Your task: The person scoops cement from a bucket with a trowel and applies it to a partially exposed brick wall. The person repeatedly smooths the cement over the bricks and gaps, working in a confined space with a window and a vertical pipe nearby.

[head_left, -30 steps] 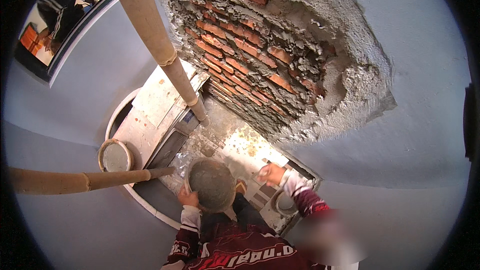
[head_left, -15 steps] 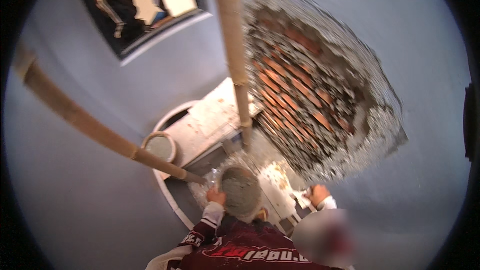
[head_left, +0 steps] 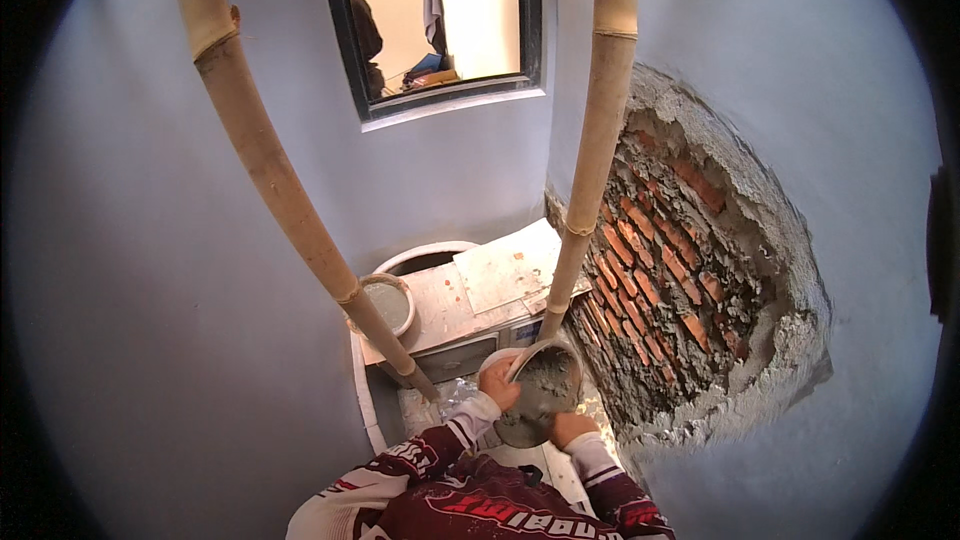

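My left hand (head_left: 500,383) grips the rim of a round container (head_left: 543,376) of wet grey mortar, which is tilted below the right bamboo pole (head_left: 589,170). My right hand (head_left: 572,428) is closed at the lower right of the container; what it holds is hidden. To the right, a broken-out patch of wall shows red brick (head_left: 675,270) and rough mortar, ringed by grey plaster (head_left: 790,285).
A left bamboo pole (head_left: 270,170) slants down past a small bucket (head_left: 388,300) on a stained board (head_left: 505,275) over a round white-rimmed tub (head_left: 430,248). Grey walls (head_left: 170,260) surround me. Through a framed window (head_left: 480,0) part of a dark-clothed person (head_left: 365,35) shows.
The view has tilted up toward the window. The mortar container has moved right and tilted in my left hand. My right hand has come in to the container's side.
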A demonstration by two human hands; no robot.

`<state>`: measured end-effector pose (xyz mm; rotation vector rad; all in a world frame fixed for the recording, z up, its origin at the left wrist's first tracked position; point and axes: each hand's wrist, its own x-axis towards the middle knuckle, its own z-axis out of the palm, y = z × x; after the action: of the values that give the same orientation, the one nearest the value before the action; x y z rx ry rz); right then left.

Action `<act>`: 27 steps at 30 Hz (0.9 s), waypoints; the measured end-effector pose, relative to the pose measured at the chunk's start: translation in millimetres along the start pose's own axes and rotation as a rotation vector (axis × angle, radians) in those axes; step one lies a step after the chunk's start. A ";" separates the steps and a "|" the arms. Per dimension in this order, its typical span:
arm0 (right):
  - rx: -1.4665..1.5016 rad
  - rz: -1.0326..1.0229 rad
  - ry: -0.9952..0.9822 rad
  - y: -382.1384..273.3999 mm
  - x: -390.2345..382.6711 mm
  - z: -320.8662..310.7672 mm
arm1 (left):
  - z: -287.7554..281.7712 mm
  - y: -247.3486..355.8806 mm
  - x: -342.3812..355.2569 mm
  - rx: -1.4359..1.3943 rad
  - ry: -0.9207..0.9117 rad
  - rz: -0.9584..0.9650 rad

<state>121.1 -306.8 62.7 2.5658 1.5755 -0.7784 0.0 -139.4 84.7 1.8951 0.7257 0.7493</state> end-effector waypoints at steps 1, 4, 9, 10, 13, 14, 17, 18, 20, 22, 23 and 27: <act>0.008 0.121 0.097 11.2 3.6 -1.8 | 4.6 -19.4 4.5 0.024 0.013 0.078; -0.004 0.180 0.132 26.9 26.4 10.9 | 13.0 -47.7 0.1 0.128 0.083 0.058; 0.153 0.019 0.010 -26.7 -4.8 -2.2 | 8.2 -22.6 16.3 -0.062 0.012 0.037; 0.145 0.008 0.106 -28.2 -14.9 1.8 | 4.3 -16.4 18.5 0.016 -0.014 0.032; -0.164 -0.027 0.211 -1.6 -24.4 8.5 | 5.6 -33.5 21.7 -0.098 0.007 0.070; -0.164 0.007 0.255 7.6 -29.0 -1.9 | 5.6 -31.0 18.9 -0.086 -0.008 0.084; -0.030 0.198 0.252 22.9 -27.6 -31.1 | 9.1 -29.6 16.8 -0.105 -0.009 0.130; -0.005 0.275 0.249 24.3 -24.8 -33.7 | 11.5 -25.6 15.9 -0.085 -0.046 0.140; 0.134 0.253 0.085 29.6 2.6 -7.2 | 16.5 -16.0 16.0 -0.043 -0.116 0.164; 0.210 0.139 -0.121 16.1 16.4 17.8 | 25.0 -10.3 19.8 -0.077 -0.143 0.181; 0.327 0.112 -0.127 15.6 16.8 36.2 | 28.0 -9.4 18.9 -0.092 -0.159 0.186; 0.589 0.128 0.011 1.3 -16.8 46.4 | 20.5 -35.6 18.4 -0.077 -0.150 0.129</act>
<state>97.8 -334.3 29.1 3.0134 1.3110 -1.3881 21.1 -123.2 48.4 1.9174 0.4786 0.6960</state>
